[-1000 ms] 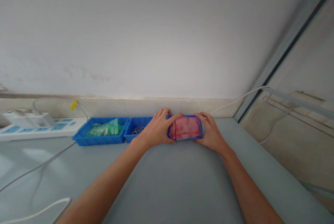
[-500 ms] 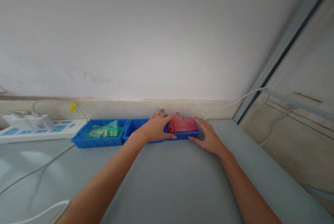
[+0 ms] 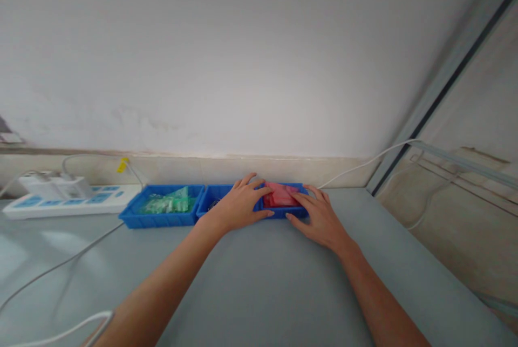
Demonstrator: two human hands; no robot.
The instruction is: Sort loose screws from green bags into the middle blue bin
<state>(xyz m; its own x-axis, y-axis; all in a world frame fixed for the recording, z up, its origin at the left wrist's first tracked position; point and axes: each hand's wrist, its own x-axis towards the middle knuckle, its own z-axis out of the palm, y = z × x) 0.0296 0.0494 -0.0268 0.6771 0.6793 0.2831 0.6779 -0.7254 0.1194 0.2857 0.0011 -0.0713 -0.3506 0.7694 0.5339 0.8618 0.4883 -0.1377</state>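
A small blue tray [image 3: 297,211] holding red plastic bags [image 3: 279,196] lies flat on the grey table by the wall. My left hand [image 3: 238,205] curls over its left end, with the fingers on top and the thumb along the front wall. Over the tray's right front corner lies my right hand [image 3: 319,218], fingers stretched out flat and touching the red bags, thumb on the table in front.
Left of it stand two more blue trays, one [image 3: 212,196] half hidden by my left hand, one [image 3: 159,218] with green bags [image 3: 170,202]. A white power strip [image 3: 60,202] and white cables [image 3: 52,269] lie at the left. The table's right edge [image 3: 408,239] drops off.
The tray with red bags was tilted up toward me between both hands; it now lies flat on the table. My right hand has slid to its front corner and flattened.
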